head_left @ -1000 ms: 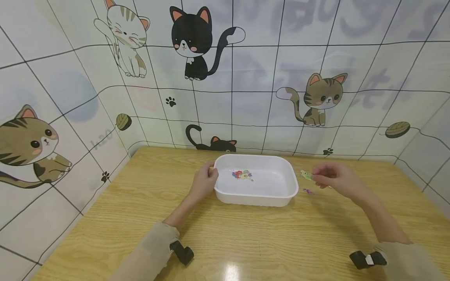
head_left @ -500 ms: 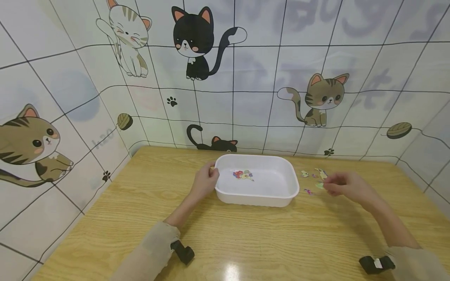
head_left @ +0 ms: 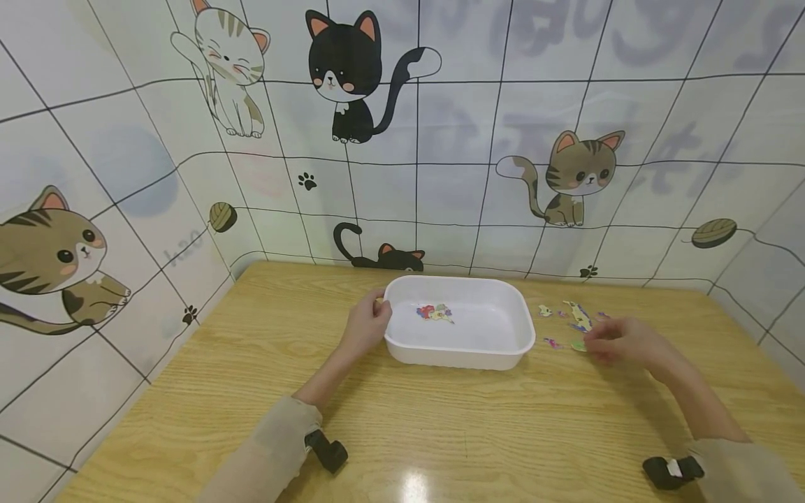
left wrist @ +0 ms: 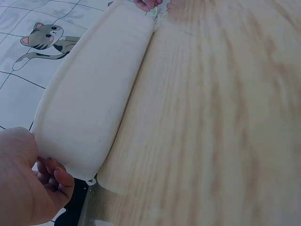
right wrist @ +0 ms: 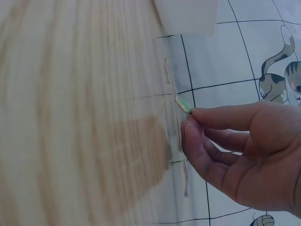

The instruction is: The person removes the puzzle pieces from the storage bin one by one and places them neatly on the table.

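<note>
Green cutout (head_left: 578, 346), right of the white tray (head_left: 459, 359), pinched in the right hand (head_left: 625, 342); can't tell if it touches the table (head_left: 440, 433). Looks thin, light, card-stiff, easily creased; I'd hold it by the edge. Pink-purple cutout (head_left: 552, 343) just left. Left hand (head_left: 367, 321) grips the tray's left rim; multicoloured cutout (head_left: 434, 314) inside. Slightly farther, yellow cutout (head_left: 580, 318) and small pale cutout (head_left: 544, 310) crowd my reach. Tray wall stands between green piece and tray floor. Far: cat-print wall (head_left: 465, 140).

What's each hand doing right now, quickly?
Left hand: closed, holding the end of the white tub.
Right hand: closed, pinching a small green piece.
</note>
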Motion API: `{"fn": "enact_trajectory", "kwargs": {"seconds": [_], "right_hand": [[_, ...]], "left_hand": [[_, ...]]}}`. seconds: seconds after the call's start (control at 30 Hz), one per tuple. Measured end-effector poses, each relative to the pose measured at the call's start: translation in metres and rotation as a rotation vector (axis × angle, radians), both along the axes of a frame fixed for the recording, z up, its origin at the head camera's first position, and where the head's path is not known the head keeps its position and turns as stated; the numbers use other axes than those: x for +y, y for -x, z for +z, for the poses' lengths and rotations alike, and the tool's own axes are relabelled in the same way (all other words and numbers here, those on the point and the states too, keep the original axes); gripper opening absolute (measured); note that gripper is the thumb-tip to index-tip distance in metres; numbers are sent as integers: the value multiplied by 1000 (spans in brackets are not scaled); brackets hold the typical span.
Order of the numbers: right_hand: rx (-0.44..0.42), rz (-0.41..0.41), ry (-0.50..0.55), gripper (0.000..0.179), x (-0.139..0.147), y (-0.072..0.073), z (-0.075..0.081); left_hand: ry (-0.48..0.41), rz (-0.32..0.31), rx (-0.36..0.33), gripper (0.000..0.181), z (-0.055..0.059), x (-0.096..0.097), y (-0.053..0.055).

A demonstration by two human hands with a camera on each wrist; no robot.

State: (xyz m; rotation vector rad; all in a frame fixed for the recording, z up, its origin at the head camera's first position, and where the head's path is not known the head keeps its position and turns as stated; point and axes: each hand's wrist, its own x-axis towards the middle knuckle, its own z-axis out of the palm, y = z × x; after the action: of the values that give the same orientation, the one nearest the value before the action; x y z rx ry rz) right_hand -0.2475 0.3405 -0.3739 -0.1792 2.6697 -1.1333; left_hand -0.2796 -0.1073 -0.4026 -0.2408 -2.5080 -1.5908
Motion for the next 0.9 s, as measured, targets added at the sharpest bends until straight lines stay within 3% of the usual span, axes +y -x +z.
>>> {"fn": "enact_trajectory", "kwargs": {"seconds": [0.57, 0.9], "right_hand": [[-39, -11, 14, 31, 4, 4, -2], [-17, -2, -4, 37, 10, 3, -2]], "left_hand": [[4, 6, -6, 40, -1, 0, 2], [2, 6, -3, 40, -2, 0, 2]]}}
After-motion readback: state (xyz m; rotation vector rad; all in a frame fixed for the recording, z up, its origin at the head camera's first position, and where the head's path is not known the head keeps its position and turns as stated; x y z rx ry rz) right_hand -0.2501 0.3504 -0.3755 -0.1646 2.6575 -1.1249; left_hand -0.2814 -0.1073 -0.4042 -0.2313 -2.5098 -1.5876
